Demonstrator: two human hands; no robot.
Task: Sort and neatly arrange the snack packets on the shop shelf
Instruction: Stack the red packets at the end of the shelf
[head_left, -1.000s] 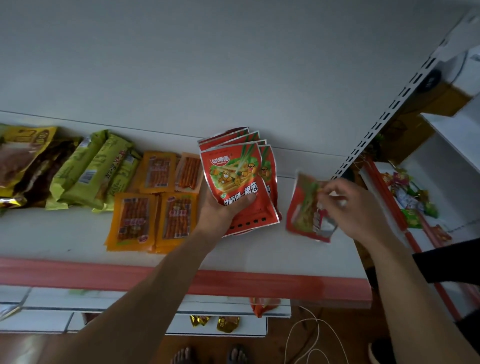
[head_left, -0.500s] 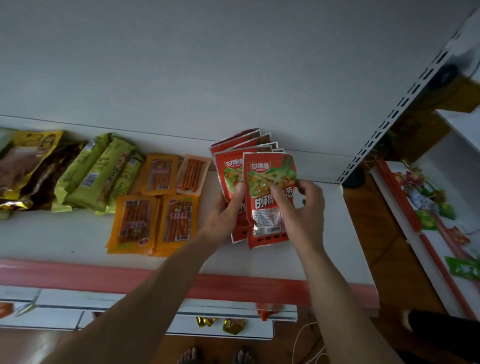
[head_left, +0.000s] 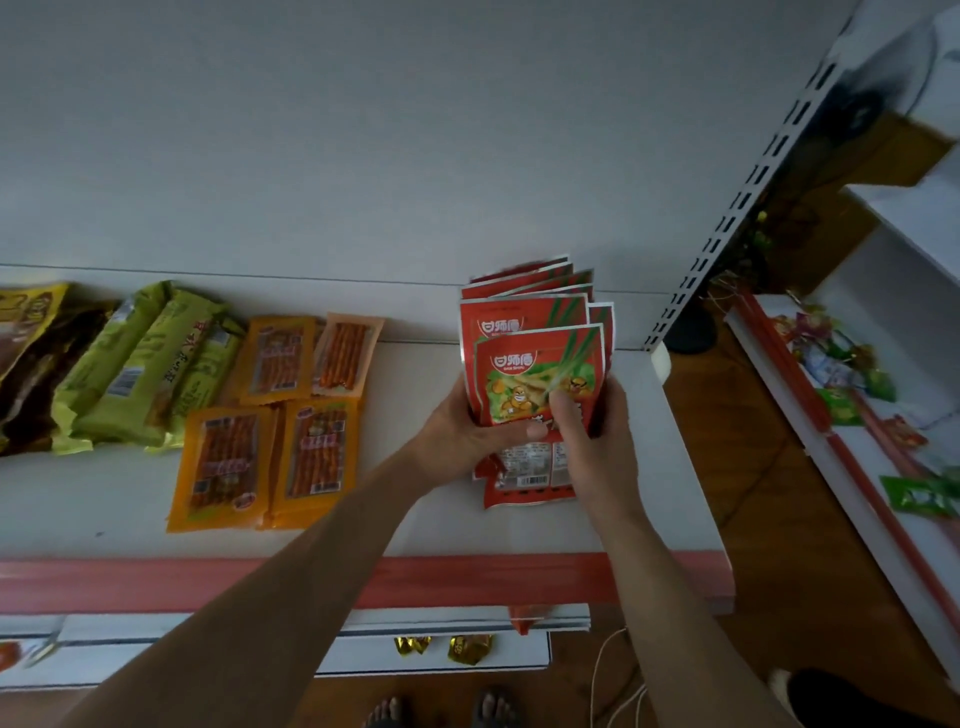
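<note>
Both hands hold a fanned stack of red packets (head_left: 535, 364) over the right end of the white shelf (head_left: 415, 519). The left hand (head_left: 457, 431) grips the stack's left edge and the right hand (head_left: 602, 447) its right edge, both thumbs on the front packet. To the left lie orange packets (head_left: 270, 415) in two rows, then green packets (head_left: 140, 369) and brown packets (head_left: 31, 374). Gold wrappers (head_left: 467, 647) sit on a lower shelf (head_left: 208, 660)

Red packets (head_left: 519, 318) fanned over the shelf (head_left: 78, 512), perhaps six.
</note>
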